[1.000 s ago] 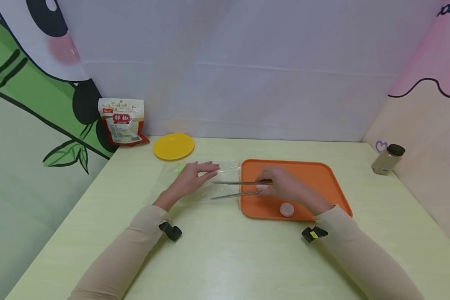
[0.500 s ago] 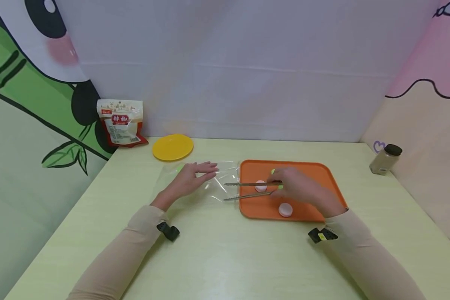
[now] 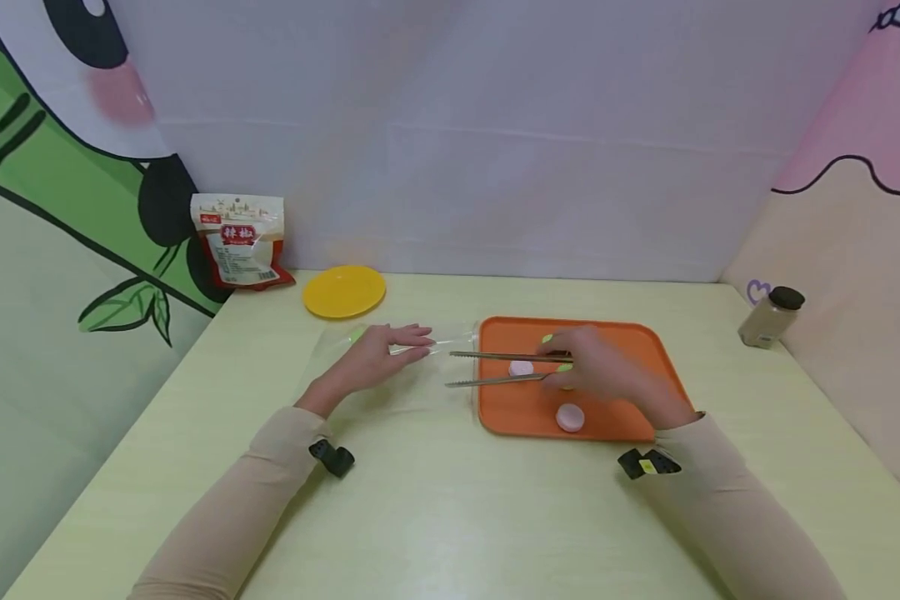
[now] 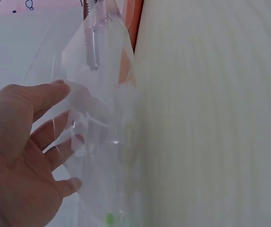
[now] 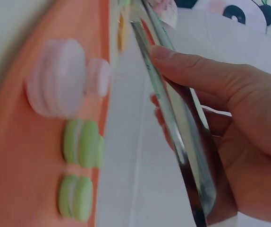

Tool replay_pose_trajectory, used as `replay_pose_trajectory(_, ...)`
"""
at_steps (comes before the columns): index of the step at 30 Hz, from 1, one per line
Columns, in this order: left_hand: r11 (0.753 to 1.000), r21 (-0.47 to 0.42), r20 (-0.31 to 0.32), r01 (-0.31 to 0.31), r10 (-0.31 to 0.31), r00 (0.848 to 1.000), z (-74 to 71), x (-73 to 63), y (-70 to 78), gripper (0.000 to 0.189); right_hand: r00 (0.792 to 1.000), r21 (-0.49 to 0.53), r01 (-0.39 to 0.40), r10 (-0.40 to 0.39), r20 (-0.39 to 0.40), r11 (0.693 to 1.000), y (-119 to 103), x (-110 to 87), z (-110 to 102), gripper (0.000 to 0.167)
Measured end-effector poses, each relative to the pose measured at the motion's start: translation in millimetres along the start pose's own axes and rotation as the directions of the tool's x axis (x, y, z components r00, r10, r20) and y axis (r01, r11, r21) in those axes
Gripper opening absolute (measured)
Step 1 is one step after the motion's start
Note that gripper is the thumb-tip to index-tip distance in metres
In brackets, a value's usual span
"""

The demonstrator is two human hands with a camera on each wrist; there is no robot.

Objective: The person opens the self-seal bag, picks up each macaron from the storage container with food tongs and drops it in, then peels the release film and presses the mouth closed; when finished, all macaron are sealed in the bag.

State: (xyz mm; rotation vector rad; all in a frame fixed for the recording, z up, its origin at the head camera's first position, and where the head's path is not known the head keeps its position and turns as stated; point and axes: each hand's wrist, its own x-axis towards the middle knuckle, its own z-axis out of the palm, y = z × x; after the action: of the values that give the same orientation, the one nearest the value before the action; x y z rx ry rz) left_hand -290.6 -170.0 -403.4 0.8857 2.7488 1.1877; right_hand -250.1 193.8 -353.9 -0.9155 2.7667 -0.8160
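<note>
My left hand (image 3: 378, 360) rests at the clear plastic bag (image 3: 420, 387), its fingers extended. In the left wrist view, the thumb and spread fingers touch the thin film of the bag (image 4: 97, 123); a small green thing (image 4: 109, 219) shows inside. My right hand (image 3: 600, 367) holds metal tongs (image 3: 495, 380) above the orange tray (image 3: 622, 333). Their tips are spread apart, point left and have nothing between them. On the tray lie a pink macaron (image 3: 570, 417), another pink macaron (image 3: 521, 367) and green macarons (image 5: 81, 142), partly hidden by the hand in the head view.
A yellow plate (image 3: 343, 292) lies behind the bag. Against the back wall stands a white and red packet (image 3: 240, 242) with printed characters. A jar with a black lid (image 3: 771, 318) stands at the table's right edge.
My right hand has drawn the tongs to the right over the tray, then slightly back away from me. Green macarons have come into view beside it. The left hand has hardly moved.
</note>
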Motion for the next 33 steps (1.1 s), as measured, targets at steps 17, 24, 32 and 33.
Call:
replay_pose_trajectory(17,1.000,-0.016,0.045,0.023,-0.023,0.999,-2.6,0.9,-3.3,0.031,0.966,-0.030,-0.245,0.241,-0.097,0.969,89.8,-67.2,-76.6,0.053)
replay_pose_trajectory(24,1.000,-0.019,-0.004,0.020,-0.020,1.000,-1.4,0.0,-3.0,0.029,0.962,-0.001,-0.238,0.235,-0.139,0.971,119.6,-67.7,-64.9,0.045)
replay_pose_trajectory(32,0.999,-0.043,-0.049,0.018,-0.021,0.999,-1.8,0.3,-3.0,0.028,0.968,0.002,-0.225,0.224,-0.114,0.974,123.8,-57.8,-52.6,0.042)
replay_pose_trajectory(33,0.999,-0.042,-0.053,0.023,-0.025,0.998,-2.1,0.3,-2.6,0.029,0.968,0.000,-0.222,0.220,-0.116,0.975,123.6,-56.6,-52.0,0.041)
